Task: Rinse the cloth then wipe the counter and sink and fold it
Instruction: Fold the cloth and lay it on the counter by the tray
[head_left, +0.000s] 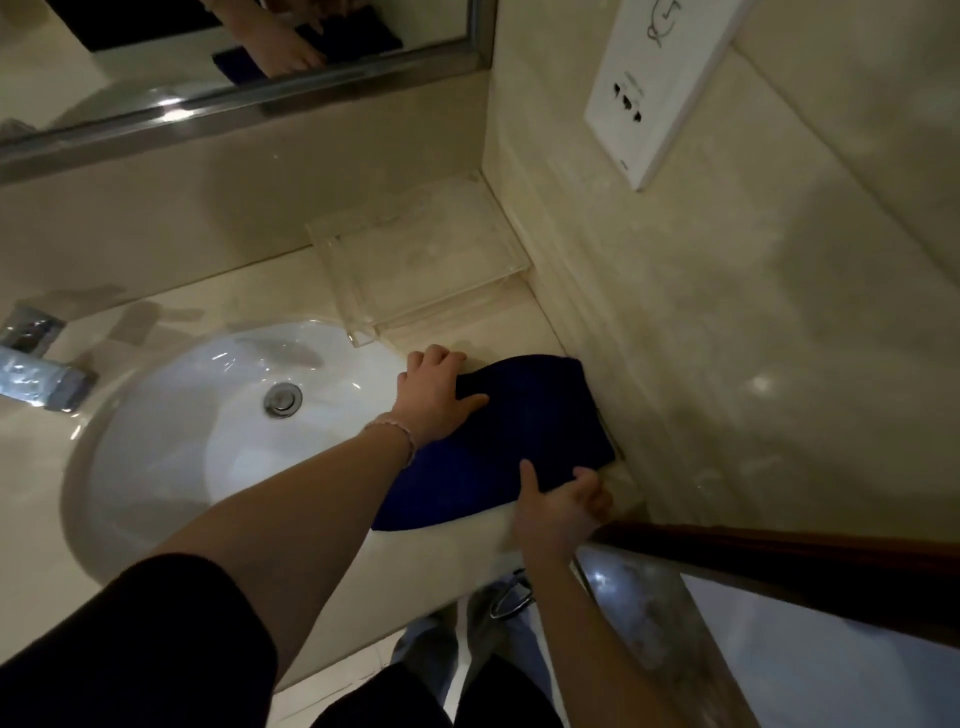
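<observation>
Two hands on a cloth beside the sink.
Right hand pinches its near edge; left hand grips its far-left edge.

A: What colour is the cloth?

B: Dark navy blue, plain, no pattern. In the dimmer folds it reads almost black.

A: And the counter?

B: Pale cream, with faint cloudy mottling. The wall is the same beige, softly marbled.

A: The sink?

B: Glossy white, with a silver drain in the middle. The tap is shiny chrome.

A: Anything else with colour?

B: A white wall plate with small black marks, a clear colourless tray, a silver-grey mirror frame, a black sleeve and a pale pinkish bracelet.
</observation>
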